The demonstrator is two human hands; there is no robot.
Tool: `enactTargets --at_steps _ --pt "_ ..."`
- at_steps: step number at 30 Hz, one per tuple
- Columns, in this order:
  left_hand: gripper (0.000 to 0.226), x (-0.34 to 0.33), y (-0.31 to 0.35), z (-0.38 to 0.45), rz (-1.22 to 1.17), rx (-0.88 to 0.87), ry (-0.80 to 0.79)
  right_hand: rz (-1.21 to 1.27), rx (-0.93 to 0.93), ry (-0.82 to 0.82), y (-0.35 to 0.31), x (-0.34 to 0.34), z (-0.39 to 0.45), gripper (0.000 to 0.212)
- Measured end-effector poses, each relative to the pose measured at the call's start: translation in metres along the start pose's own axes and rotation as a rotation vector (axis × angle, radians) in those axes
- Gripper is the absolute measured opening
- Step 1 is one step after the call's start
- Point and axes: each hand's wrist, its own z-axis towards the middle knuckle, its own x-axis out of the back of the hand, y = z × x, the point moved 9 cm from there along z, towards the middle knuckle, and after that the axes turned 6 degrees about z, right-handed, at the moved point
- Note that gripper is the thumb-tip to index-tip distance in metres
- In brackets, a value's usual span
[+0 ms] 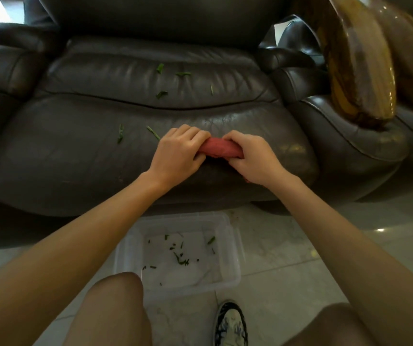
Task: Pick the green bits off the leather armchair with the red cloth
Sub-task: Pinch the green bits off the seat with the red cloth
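A dark leather armchair fills the upper part of the view, seen from above by a person crouching in front of it. Both hands are on the front of the seat cushion, clamped on a rolled red cloth — the left hand grips its left end with fingers curled over the top, and the right hand grips its right end the same way, so only the middle of the roll shows between them. The cloth presses against the leather near the seat's front edge, right of centre. Green bits are scattered on the seat: one thin strip lies just left of the left hand, another farther left, and several more sit toward the back of the seat, near the seam below the backrest. On the pale tiled floor in front of the armchair stands a clear plastic tub, holding a sprinkling of small green pieces across its bottom. Bare knees show at the bottom edge, one overlapping the tub's near left corner, and a patterned shoe rests on the floor just in front of the tub. To the right of the armchair, a glossy brown and yellow wooden object leans over its armrest — what it is cannot be told.
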Motion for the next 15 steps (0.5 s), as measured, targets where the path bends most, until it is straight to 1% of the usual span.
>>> enactTargets --at_steps 2,5,11,13,15 --pt "0.033 -0.003 0.000 -0.007 0.004 -0.015 -0.016 -0.065 0.023 -0.007 -0.005 -0.006 -0.005 0.035" --pt "0.031 -0.004 0.002 -0.018 0.010 -0.036 -0.011 -0.091 0.043 -0.031 -0.009 -0.014 -0.013 0.037" --pt "0.030 -0.006 0.009 -0.040 0.006 -0.055 0.016 -0.110 0.078 -0.113 -0.015 -0.027 -0.025 0.034" --pt "0.030 -0.006 0.009 -0.045 -0.012 -0.039 0.032 -0.221 0.153 -0.093 -0.022 -0.030 -0.029 0.033" --pt "0.031 -0.005 0.009 -0.047 -0.047 -0.004 0.040 -0.345 0.212 -0.053 -0.031 -0.035 -0.032 0.040"
